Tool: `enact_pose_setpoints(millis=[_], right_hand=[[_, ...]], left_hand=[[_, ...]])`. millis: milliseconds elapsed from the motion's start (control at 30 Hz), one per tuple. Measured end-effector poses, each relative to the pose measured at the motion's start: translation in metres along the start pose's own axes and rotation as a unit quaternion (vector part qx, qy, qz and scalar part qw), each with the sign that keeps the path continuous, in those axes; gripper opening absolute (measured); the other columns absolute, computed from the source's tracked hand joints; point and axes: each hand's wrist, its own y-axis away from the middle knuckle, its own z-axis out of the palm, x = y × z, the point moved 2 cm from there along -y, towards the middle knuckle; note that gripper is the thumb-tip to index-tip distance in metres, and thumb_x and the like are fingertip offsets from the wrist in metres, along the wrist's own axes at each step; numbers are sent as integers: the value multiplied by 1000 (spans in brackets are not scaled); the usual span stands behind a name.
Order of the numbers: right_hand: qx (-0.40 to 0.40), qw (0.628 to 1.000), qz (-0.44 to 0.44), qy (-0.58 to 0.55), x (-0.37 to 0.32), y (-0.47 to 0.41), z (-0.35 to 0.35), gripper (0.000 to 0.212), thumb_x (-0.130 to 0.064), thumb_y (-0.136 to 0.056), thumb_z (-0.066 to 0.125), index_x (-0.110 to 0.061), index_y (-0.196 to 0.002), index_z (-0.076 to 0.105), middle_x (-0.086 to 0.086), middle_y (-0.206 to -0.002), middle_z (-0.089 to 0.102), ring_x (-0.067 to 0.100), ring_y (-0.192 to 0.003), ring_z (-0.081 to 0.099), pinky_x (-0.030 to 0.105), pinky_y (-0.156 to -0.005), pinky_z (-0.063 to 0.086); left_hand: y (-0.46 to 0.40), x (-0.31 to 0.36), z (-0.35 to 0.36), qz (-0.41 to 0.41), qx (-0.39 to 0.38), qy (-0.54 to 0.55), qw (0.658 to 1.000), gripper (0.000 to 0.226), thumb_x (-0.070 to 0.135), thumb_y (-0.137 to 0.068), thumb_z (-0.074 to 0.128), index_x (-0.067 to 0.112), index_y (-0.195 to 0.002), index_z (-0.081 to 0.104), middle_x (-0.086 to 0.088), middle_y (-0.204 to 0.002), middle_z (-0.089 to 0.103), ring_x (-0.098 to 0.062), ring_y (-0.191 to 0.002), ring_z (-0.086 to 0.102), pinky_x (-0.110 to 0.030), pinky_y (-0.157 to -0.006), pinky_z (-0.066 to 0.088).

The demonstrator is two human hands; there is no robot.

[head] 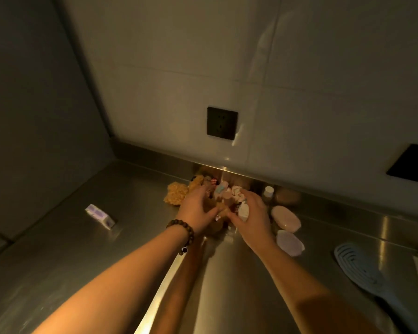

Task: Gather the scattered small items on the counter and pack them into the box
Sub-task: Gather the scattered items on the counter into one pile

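Both hands reach forward over the steel counter [58, 249] to a heap of small items [223, 192] lying against the back wall, below the black socket [222, 122].

Left hand [196, 210]: beaded bracelet [182, 229] on the wrist, fingers spread and lying on the left part of the heap, thumb angled toward the right hand. Fingertips blurred; cannot tell whether they pinch anything.

Right hand [253, 213]: fingers curled over the right part of the heap, gripping a small white piece [243, 210] between thumb and fingers.

The heap lies directly under and just beyond both hands, with some of it between them. A yellow spongy piece [176, 195] sits at its left edge, just beside the left fingertips.

No box is recognisable in view.

Apart from the heap: a small purple-and-white carton [100, 216] lies well to the left of the left hand; a pink oval soap [286, 218] and a lilac oval soap [290, 243] lie just right of the right hand; a small white bottle [268, 191] stands near the wall; a pale blue ridged tray [357, 266] lies farther right.
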Motion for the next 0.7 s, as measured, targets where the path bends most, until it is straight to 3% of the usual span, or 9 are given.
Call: enact_pose_setpoints(millis=[167,333,467,600,700], right_hand=[[-42,997,-65,0,-44,16,43,65,-35,-81,71,-22,-138,42,1,-143,37,18,-131,38,35,-104,43],[-115,990,-86,-2,-78,35,108,64,-36,-83,69,-25,-139,41,-2,-146,35,15,-134,35,36,-108,39],[-182,980,-77,24,-94,39,172,68,-44,-82,66,-36,-140,32,-7,-149,29,16,-134,36,39,-104,44],[-206,976,-65,31,-116,30,241,71,-50,-80,65,-41,-140,27,-10,-149,28,17,-134,37,40,-104,43],[-201,980,-19,1,-136,19,291,74,-49,-79,66,-37,-141,28,-9,-147,34,17,-132,40,38,-103,45]], left_hand=[[43,-45,-62,-1,66,-54,996,75,46,-76,69,16,-137,38,-8,-137,47,-24,-126,42,-33,-105,30],[86,-121,-117,-128,77,-119,982,88,47,-77,69,12,-145,25,-12,-151,27,-26,-140,22,-38,-115,19],[102,-173,-152,-180,102,-116,972,99,47,-73,72,10,-147,18,-11,-154,19,-25,-142,14,-35,-115,14],[97,-220,-173,-193,65,-67,977,113,43,-66,79,14,-149,7,-8,-156,13,-21,-142,14,-32,-114,15],[84,-251,-180,-198,16,-4,980,125,53,-59,80,21,-149,-1,-3,-155,15,-19,-140,22,-28,-109,21]])
